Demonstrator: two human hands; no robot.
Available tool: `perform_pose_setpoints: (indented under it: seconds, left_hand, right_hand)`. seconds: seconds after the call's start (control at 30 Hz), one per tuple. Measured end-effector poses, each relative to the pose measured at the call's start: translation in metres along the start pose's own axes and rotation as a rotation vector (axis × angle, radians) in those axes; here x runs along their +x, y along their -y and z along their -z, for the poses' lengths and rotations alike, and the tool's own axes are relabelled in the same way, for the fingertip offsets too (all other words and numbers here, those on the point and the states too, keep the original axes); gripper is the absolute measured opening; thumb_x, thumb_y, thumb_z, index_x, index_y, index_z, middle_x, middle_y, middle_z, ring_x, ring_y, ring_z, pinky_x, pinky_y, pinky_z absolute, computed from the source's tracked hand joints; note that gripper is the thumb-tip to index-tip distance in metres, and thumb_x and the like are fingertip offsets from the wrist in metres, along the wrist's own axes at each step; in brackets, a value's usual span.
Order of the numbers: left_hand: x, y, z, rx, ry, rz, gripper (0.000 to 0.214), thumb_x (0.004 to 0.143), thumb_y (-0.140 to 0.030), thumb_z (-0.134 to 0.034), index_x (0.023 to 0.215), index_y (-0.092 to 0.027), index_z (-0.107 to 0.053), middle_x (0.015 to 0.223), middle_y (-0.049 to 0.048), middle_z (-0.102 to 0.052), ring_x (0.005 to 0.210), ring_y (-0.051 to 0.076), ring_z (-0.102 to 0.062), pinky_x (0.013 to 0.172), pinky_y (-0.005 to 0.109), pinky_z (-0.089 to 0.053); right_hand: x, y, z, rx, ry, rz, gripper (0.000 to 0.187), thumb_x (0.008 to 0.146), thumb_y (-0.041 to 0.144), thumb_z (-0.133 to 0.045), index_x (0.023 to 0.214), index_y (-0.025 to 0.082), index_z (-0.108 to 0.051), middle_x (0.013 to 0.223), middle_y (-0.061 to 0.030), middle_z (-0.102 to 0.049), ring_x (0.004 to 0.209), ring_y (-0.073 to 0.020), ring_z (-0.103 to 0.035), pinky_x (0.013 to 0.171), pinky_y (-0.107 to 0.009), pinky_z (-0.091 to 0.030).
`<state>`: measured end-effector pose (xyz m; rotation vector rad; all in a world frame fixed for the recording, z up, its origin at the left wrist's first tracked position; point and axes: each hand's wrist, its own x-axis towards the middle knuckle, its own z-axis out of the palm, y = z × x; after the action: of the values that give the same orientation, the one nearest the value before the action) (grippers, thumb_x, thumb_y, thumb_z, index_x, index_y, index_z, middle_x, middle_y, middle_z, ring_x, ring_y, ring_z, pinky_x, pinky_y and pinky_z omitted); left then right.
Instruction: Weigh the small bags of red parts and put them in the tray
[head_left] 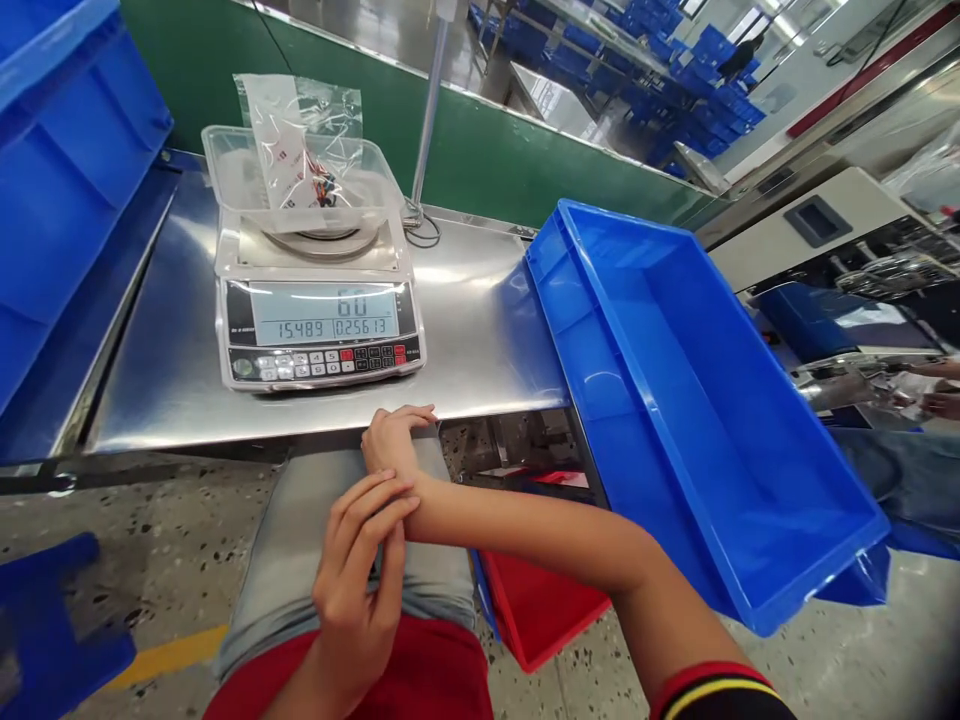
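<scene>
My left hand (360,580) wraps its fingers over my right wrist above my grey jeans. My right hand (396,442) hangs loosely curled at the front edge of the steel table (480,340), holding nothing. Farther back stands a digital counting scale (319,330) with a display reading 60. Its transparent plastic tray (240,170) holds a plastic bag (292,150) with small coloured wires inside. The scale lies a short reach beyond my right hand, with neither hand touching it.
A large blue plastic crate (697,400) lies tilted at the table's right end, and another (67,150) stands at the left. A red crate (540,610) sits below. A co-worker's hands (937,385) work at the far right, beyond a green panel's end.
</scene>
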<state>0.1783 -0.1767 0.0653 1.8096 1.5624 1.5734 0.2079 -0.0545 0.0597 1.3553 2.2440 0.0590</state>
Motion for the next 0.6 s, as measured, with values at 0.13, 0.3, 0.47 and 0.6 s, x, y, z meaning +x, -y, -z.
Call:
perform_pose_setpoints:
  seconds: [0.13, 0.3, 0.47, 0.6]
  left_hand:
    - [0.001, 0.001, 0.001, 0.048, 0.001, 0.004, 0.028, 0.097, -0.005, -0.050, 0.118, -0.020, -0.060, 0.116, 0.0065, -0.066, 0.121, 0.021, -0.059, 0.105, 0.035, -0.050]
    - [0.001, 0.004, -0.002, 0.097, 0.125, -0.026, 0.024, 0.100, -0.016, -0.052, 0.122, -0.022, -0.058, 0.117, 0.0070, -0.069, 0.123, 0.024, -0.058, 0.109, 0.042, -0.049]
    - [0.001, 0.001, -0.008, 0.165, 0.198, -0.113, 0.024, 0.101, -0.032, -0.057, 0.121, -0.020, -0.059, 0.112, 0.0065, -0.072, 0.117, 0.026, -0.062, 0.123, 0.048, -0.033]
    - [0.008, -0.008, -0.010, 0.238, 0.239, -0.164, 0.035, 0.101, -0.047, -0.055, 0.120, -0.018, -0.059, 0.107, 0.0079, -0.073, 0.103, 0.026, -0.067, 0.123, 0.048, -0.033]
  right_hand:
    - [0.010, 0.015, -0.018, 0.067, -0.042, -0.025, 0.035, 0.089, 0.005, -0.041, 0.105, 0.001, -0.071, 0.109, -0.0312, -0.071, 0.097, -0.0449, -0.072, 0.066, -0.063, -0.061]
    - [0.015, 0.004, -0.035, 0.272, -0.055, 0.333, 0.030, 0.098, 0.021, -0.048, 0.119, 0.017, -0.068, 0.109, -0.0134, -0.073, 0.100, -0.0336, -0.071, 0.080, -0.061, -0.062]
    - [0.020, -0.007, -0.041, 0.289, -0.031, 0.463, 0.042, 0.098, 0.047, -0.064, 0.124, 0.015, -0.063, 0.114, -0.0096, -0.069, 0.099, -0.0232, -0.069, 0.084, -0.046, -0.062]
    - [0.029, -0.009, -0.041, 0.279, 0.044, 0.517, 0.042, 0.098, 0.050, -0.062, 0.125, 0.017, -0.064, 0.113, -0.0096, -0.068, 0.098, -0.0228, -0.068, 0.083, -0.046, -0.062]
